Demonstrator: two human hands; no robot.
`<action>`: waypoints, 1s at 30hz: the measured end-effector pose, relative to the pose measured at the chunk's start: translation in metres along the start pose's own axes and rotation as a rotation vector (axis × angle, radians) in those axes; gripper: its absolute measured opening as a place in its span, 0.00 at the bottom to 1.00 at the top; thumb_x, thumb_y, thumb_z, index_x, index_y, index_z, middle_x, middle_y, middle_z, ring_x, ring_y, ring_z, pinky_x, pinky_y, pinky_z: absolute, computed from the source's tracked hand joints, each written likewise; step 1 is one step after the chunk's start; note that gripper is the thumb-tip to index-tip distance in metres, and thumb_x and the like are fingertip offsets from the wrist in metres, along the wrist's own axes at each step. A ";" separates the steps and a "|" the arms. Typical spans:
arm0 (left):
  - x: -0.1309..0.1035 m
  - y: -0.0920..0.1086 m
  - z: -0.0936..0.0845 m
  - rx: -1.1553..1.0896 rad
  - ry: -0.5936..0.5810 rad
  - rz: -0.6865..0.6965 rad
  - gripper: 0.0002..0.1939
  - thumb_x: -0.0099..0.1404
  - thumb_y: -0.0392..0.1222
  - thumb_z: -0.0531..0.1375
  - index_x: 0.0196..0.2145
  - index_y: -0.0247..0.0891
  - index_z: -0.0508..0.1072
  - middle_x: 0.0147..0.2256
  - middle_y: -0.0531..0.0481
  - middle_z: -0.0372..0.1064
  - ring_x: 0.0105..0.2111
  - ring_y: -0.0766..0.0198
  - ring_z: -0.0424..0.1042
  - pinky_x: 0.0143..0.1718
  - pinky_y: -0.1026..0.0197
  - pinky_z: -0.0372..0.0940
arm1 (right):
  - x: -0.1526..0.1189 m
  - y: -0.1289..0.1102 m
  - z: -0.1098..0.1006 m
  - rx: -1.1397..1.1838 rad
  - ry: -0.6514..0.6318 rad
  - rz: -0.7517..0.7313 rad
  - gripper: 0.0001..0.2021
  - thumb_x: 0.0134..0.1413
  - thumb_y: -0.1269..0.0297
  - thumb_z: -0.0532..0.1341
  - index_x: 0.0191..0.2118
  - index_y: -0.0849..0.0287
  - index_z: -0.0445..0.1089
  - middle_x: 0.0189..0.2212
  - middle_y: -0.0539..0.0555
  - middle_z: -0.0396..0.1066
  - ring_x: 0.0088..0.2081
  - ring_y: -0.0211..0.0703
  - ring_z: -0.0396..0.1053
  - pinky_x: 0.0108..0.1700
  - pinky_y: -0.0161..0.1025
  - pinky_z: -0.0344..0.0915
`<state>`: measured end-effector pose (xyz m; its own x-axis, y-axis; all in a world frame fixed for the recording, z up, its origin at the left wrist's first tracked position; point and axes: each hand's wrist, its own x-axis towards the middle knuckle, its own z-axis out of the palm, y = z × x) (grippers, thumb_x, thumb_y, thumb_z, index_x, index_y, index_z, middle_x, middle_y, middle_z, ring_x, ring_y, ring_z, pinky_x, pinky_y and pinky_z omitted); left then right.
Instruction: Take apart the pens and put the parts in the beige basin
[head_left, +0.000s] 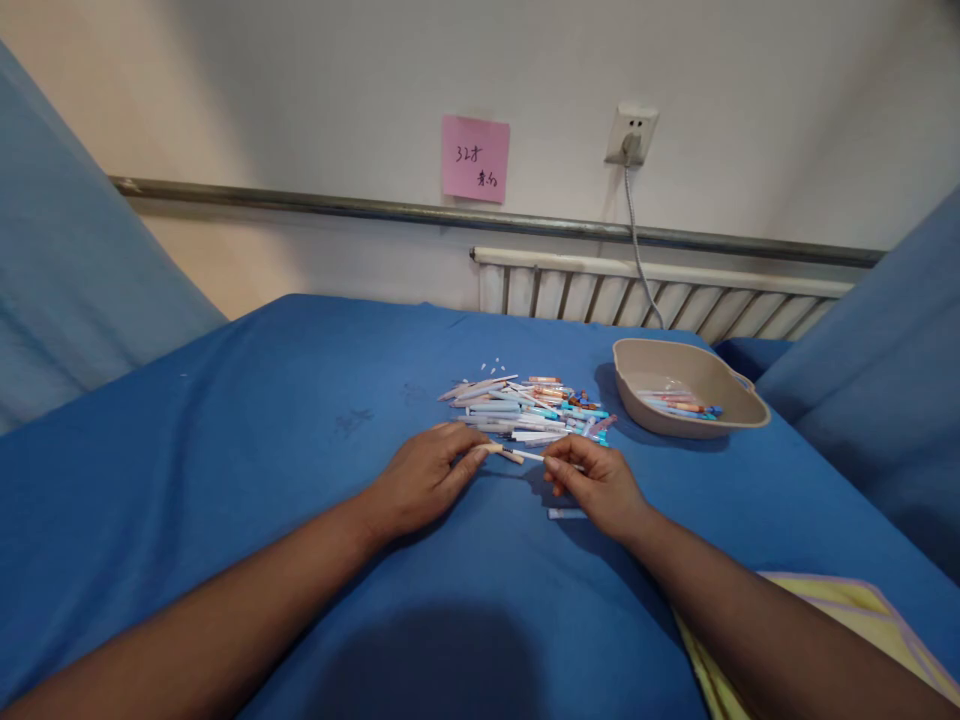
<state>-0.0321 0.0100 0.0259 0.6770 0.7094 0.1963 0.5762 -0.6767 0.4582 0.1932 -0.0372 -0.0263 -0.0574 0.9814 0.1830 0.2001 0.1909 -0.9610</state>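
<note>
My left hand (435, 478) rests low over the blue cloth, thumb and fingers closed on a pale yellowish pen barrel (493, 448). Opposite it, my right hand (600, 488) pinches a thin white pen refill (529, 456). The refill's dark tip meets the barrel's end; whether it sits inside cannot be made out. Just beyond both hands lies a heap of pens and pen parts (517, 408) in white, grey, pink, orange and turquoise. A short pale pen piece (565, 513) lies partly hidden beneath my right hand.
To the right stands a beige plastic basin (694, 430) with several pens inside. Small white bits (493, 366) lie behind the heap. A yellow cloth (847, 610) is under my right forearm. At the back are a radiator (555, 290), a metal rail (360, 206) and a plugged-in cord (634, 225).
</note>
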 end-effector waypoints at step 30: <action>-0.001 0.000 0.033 -1.257 -0.222 -0.350 0.16 0.63 0.49 0.59 0.41 0.34 0.69 0.33 0.47 0.70 0.29 0.68 0.68 0.33 0.63 0.63 | -0.017 -0.025 -0.037 -0.763 -0.457 -0.066 0.09 0.43 0.69 0.65 0.35 0.56 0.70 0.31 0.52 0.72 0.34 0.42 0.66 0.35 0.36 0.58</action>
<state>-0.0181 0.0026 -0.0029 0.7097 0.6794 -0.1862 0.0024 0.2620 0.9651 0.2255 -0.0581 0.0025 -0.4440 0.8957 -0.0241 0.7698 0.3675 -0.5219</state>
